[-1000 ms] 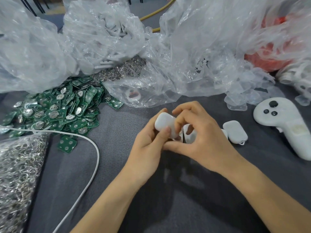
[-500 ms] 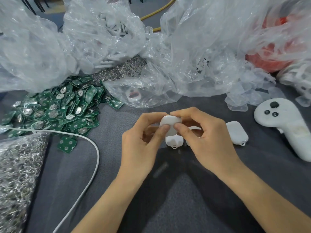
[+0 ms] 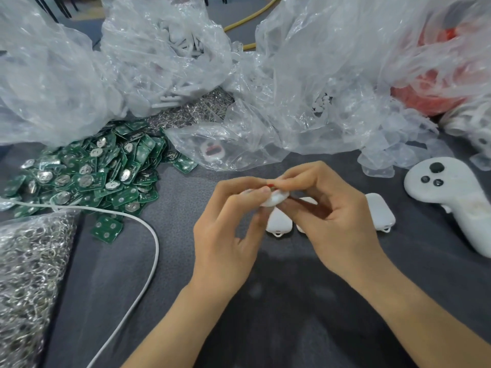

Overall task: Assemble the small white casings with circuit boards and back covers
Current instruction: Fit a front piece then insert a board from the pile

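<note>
White casing sits at the frame's centre, pinched between the curled fingertips of my left hand and right hand, just above other white casings on the grey cloth, green circuit boards heaped at middle left.

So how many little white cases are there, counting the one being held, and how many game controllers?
Held casing, pinched by left hand and right hand: 1
Loose casings lying on the table: 3
White controller: 1
Total: 5
</note>
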The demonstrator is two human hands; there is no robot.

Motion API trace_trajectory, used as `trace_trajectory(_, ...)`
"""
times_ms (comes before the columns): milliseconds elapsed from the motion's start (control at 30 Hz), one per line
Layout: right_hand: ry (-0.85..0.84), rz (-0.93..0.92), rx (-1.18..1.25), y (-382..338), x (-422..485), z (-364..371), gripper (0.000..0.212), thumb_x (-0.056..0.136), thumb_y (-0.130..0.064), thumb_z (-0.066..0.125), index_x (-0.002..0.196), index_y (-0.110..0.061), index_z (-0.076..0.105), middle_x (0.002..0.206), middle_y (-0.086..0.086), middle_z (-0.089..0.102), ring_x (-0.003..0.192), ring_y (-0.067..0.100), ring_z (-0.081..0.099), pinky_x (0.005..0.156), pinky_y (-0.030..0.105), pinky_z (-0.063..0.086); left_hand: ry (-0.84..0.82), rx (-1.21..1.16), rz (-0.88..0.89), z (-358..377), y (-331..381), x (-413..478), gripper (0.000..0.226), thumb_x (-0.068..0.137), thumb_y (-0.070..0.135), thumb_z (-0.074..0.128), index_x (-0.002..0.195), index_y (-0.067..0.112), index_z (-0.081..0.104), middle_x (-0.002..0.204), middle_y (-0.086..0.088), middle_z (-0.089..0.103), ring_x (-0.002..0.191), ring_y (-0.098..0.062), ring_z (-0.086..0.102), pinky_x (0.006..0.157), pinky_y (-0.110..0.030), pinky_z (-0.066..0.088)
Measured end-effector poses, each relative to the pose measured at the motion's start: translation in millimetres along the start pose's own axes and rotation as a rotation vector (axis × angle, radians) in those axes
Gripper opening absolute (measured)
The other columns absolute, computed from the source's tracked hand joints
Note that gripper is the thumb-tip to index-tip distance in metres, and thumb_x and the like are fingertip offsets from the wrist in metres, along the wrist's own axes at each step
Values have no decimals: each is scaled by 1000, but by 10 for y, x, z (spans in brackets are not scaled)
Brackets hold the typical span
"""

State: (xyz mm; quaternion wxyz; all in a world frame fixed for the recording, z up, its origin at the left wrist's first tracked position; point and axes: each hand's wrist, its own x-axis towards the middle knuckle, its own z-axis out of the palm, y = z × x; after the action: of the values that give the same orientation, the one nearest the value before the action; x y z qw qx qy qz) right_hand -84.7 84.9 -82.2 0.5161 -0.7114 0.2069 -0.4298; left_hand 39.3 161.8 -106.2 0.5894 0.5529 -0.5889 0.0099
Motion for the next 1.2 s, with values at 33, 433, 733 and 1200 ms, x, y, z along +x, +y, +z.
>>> trace_trajectory(33, -8, 52, 122, -17, 1, 7, 26, 78, 11, 66, 85, -13, 66, 95, -1, 66, 92, 14, 67, 75, 20, 52, -10, -12, 42, -6, 7, -2, 16, 89, 16, 63, 104, 17, 56, 114, -7, 59, 108, -13, 61, 84, -30, 52)
trace_trajectory(433, -31, 322, 603, -49, -18, 11, 29, 78, 4, 51, 101, -12, 56, 97, 9, 68, 86, 21, 65, 57, 28, 55, 46, -98, -127, 32, 65, -43, 69, 69, 15, 85, 123, 31, 44, 121, 9, 59, 112, -13, 61, 91, -29, 50)
trace_trajectory(733, -74, 255, 437, -34, -53, 55, 30, 78, -7, 66, 105, -15, 57, 104, 4, 64, 96, 21, 64, 81, 36, 53, 57, -21, -107, 37, 69, -63, 74, 70, 12, 82, 127, 32, 39, 121, 3, 60, 114, -9, 59, 94, -21, 45)
trace_trajectory(1200, -27, 264, 136, -64, -26, 20, 17, 89, -7, 62, 97, -21, 66, 90, 3, 71, 84, 20, 68, 73, 25, 55, -75, -112, -140, 38, 54, -54, 59, 85, 14, 63, 138, 16, 38, 120, -3, 58, 113, -21, 59, 93, -30, 47)
